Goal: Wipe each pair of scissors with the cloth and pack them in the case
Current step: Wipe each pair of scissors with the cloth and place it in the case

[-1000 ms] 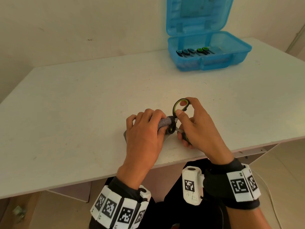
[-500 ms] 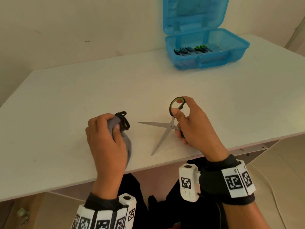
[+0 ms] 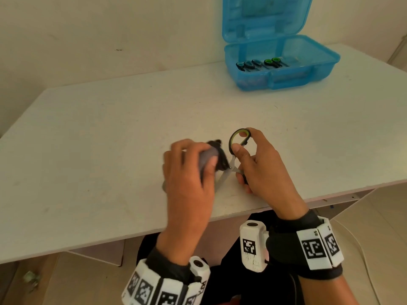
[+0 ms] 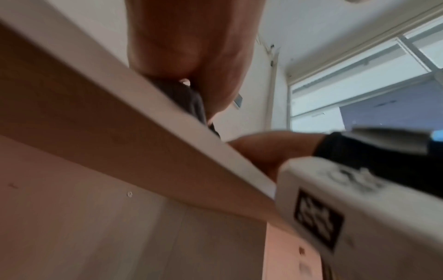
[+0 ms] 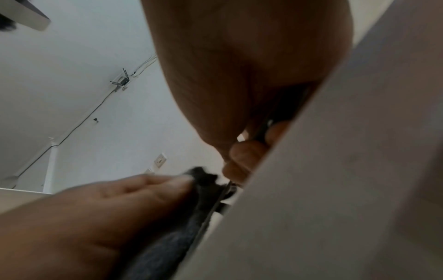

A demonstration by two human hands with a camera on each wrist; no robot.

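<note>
Near the table's front edge my right hand [image 3: 253, 159] grips a pair of black scissors with green-lined handles [image 3: 236, 140], the blades spread apart. One blade [image 3: 223, 178] shows below my left thumb; the other is hidden. My left hand [image 3: 193, 166] holds a bunched grey cloth [image 3: 207, 158] with a dark edge against the blades near the pivot. In the right wrist view the cloth [image 5: 182, 223] lies under my left hand's fingers [image 5: 143, 187]. The left wrist view shows the cloth [image 4: 191, 100] under my palm. The open blue case [image 3: 279, 62] stands at the back right.
Several scissors [image 3: 259, 63] lie side by side in the blue case, whose lid stands upright against the wall. The white table [image 3: 110, 133] ends just under my wrists. A white cable [image 3: 363, 267] runs on the floor at the right.
My left hand with the cloth swept left off the blades half a second ago and has come back right onto them. The right hand kept the scissors in place.
</note>
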